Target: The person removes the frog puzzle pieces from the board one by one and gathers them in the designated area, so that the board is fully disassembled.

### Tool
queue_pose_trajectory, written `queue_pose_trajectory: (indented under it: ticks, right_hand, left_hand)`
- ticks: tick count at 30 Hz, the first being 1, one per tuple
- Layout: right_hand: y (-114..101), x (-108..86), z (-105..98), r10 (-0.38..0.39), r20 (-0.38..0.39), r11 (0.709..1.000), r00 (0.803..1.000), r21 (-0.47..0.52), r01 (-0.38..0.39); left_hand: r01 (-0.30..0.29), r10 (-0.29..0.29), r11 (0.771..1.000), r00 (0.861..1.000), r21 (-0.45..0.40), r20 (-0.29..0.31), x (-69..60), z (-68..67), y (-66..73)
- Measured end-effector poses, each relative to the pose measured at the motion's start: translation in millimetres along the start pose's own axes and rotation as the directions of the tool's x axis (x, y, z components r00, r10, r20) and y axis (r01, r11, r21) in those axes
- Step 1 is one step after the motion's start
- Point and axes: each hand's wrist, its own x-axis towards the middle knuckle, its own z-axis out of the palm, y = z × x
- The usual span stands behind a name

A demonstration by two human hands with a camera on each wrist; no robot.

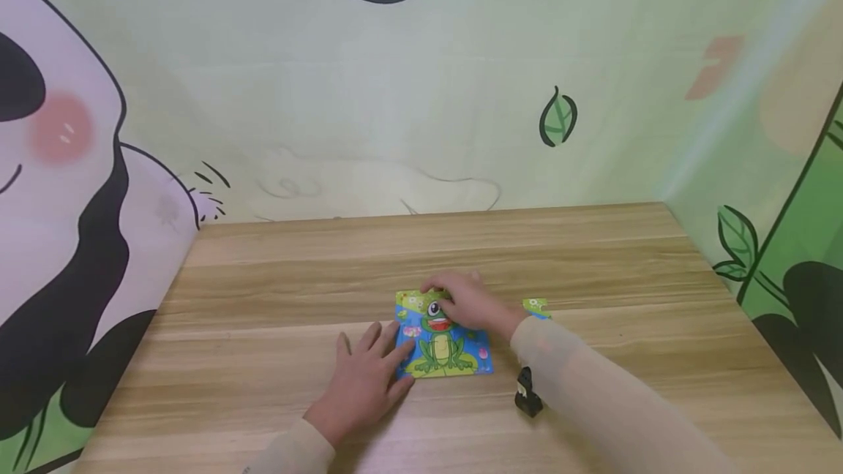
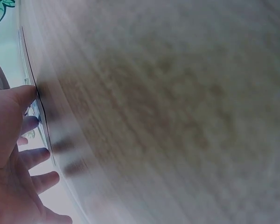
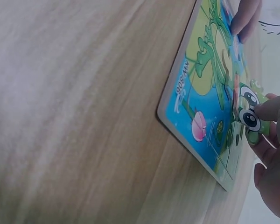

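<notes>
A frog jigsaw puzzle board (image 1: pixel 444 368) lies flat on the wooden table, its blue pond and green frog facing up. My right hand (image 1: pixel 469 302) is over its upper part and pinches a puzzle piece with the frog's two eyes (image 3: pixel 249 112) between thumb and fingers. In the right wrist view that piece is tilted and sits at the board's far part; whether it is seated cannot be told. My left hand (image 1: pixel 364 380) rests with spread fingers at the board's left edge, fingertips touching it. The left wrist view shows those fingers (image 2: pixel 35 157) against the table.
Another green and blue puzzle piece (image 1: pixel 536 305) lies on the table (image 1: pixel 263 284), partly hidden behind the right forearm. A small black object (image 1: pixel 527 395) is beside the right cuff. Behind the table rises a wall covering (image 1: pixel 461 93) printed with leaves and a panda.
</notes>
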Motion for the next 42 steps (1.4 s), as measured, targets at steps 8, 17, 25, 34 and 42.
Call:
queue_pose_trajectory:
  ticks: [8,17,25,34,42]
  right_hand:
    - [-1.0,-1.5,0.2,-0.007,0.000,1.000,1.000,0.001,0.007]
    - [-0.2,-0.6,1.2,0.005,0.005,1.000,1.000,0.004,-0.005]
    - [0.8,-0.6,1.0,0.016,0.012,1.000,1.000,0.009,-0.016]
    - [1.1,-1.1,-2.0,0.014,0.000,1.000,1.000,0.013,-0.014]
    - [3.0,-1.0,-25.2,0.022,-0.057,0.995,0.998,0.096,-0.017]
  left_hand:
    - [-0.071,0.071,0.997,0.997,0.003,0.010,3.8,-2.5,13.1]
    - [-0.165,0.163,0.986,0.984,0.016,0.072,8.1,3.9,24.7]
    - [-0.167,0.169,0.986,0.981,-0.027,0.096,8.0,0.5,26.3]
    - [-0.165,0.169,0.985,0.979,-0.045,0.113,9.2,-3.3,28.1]
    - [-0.168,0.172,0.985,0.980,-0.047,0.104,10.8,-2.9,27.5]
